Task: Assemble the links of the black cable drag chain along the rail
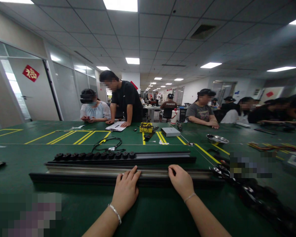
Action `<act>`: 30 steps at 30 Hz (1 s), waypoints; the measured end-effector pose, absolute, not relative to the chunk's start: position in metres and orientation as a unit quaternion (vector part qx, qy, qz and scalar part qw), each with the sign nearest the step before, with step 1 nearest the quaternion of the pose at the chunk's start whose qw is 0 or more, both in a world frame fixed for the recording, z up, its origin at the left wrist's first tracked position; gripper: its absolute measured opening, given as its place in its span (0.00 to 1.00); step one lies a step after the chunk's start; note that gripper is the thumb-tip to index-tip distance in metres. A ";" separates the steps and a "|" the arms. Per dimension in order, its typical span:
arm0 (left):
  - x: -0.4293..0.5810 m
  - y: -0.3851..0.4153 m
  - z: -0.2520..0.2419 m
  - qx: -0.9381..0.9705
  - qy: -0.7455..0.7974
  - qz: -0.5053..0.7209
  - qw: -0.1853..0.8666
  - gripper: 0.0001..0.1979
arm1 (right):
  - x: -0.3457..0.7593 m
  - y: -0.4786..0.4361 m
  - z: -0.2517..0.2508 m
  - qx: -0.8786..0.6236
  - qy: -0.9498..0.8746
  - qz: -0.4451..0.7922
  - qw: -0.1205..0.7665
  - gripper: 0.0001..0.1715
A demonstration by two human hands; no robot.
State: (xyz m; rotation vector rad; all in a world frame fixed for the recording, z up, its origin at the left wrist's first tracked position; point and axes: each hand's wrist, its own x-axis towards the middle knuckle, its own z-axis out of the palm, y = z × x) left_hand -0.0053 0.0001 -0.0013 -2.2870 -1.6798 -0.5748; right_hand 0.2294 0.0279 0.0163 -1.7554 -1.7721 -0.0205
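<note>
A long black channel rail [88, 176] with a bare metallic groove lies crosswise in front of me on the green table. My left hand [126, 187] rests flat on its near side, fingers stretched over the groove. Further right along the same rail, my right hand [181, 180] has its fingers curled together at the groove; what they hold, if anything, is hidden. Just behind lies a second black rail [162, 157]. A row of several round black wheel-like parts [96, 156] fills its left part, and its right part shows a bare groove.
Dark linked parts [256, 194] lie along the right side. Behind the rails are a coiled black cable [108, 142], a yellow box [146, 127], a grey box [170, 132] and a metal bowl [217, 139]. Across the table, one person leans over papers [117, 126]; others sit nearby.
</note>
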 end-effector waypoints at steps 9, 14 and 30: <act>-0.003 -0.001 0.000 -0.781 -0.580 -0.195 0.123 0.27 | 0.230 0.029 0.014 -0.679 -0.662 -0.015 0.315 0.18; -0.004 0.000 -0.001 -0.782 -0.579 -0.196 0.117 0.28 | 0.232 0.031 0.013 -0.678 -0.662 -0.014 0.320 0.18; -0.006 0.000 -0.001 -0.786 -0.573 -0.197 0.119 0.27 | 0.231 0.031 0.012 -0.665 -0.677 -0.045 0.311 0.18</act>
